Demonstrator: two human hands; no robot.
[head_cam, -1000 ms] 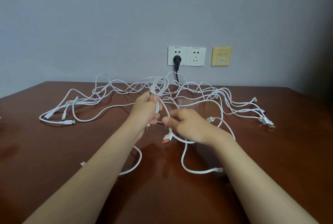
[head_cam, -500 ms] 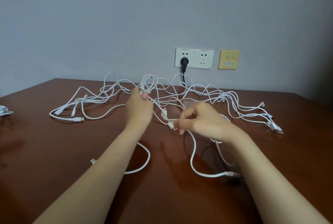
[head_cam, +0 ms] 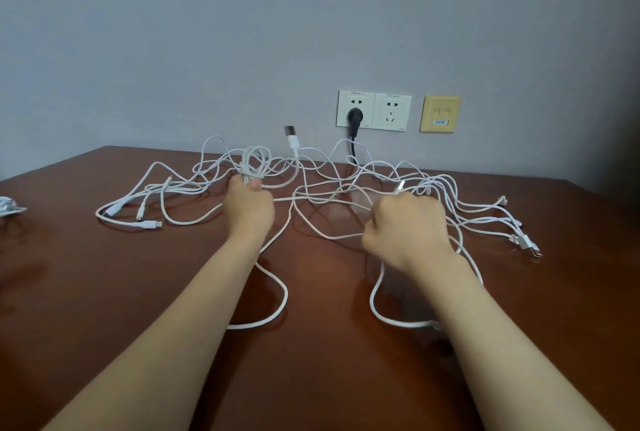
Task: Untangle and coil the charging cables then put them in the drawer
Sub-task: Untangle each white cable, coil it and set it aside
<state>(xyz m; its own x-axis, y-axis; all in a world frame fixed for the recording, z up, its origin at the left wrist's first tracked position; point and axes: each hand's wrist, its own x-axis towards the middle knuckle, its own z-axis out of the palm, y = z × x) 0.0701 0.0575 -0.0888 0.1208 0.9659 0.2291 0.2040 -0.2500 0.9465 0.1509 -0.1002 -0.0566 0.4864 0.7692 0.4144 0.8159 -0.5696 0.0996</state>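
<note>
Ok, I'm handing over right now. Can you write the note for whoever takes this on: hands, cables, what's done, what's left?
Left hand: grips a small coil of white cable, with the loops standing above the fist.
Right hand: curled round a white strand; a connector pokes up above it.
Cable tangle: spread across the brown table, ends lying left and right. One USB plug is raised above the heap.
Done: one coil begun.
Left: most cables tangled, none seen stowed, no drawer in view.
</note>
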